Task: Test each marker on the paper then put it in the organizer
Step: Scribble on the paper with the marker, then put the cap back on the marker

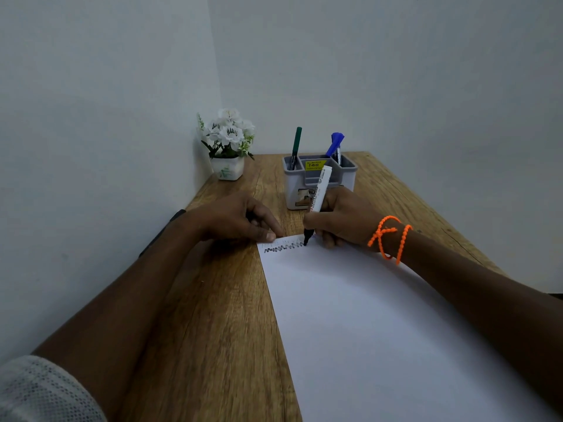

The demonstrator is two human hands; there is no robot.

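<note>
My right hand (341, 222) grips a white-barrelled black marker (319, 191), uncapped, with its tip touching the far edge of the white paper (380, 330). A black zigzag line (283, 247) runs along that edge, ending at the tip. My left hand (236, 219) presses the paper's far left corner with its fingertips; something dark sits under its fingers, unclear what. Behind both hands stands the grey organizer (347, 175), holding a green marker (295, 147) in its left compartment and a blue marker (335, 146) at the right.
A small white pot of white flowers (228, 141) stands in the back left corner of the wooden desk (213, 300). White walls close off the desk's left and back sides. An orange bead bracelet (388, 237) circles my right wrist.
</note>
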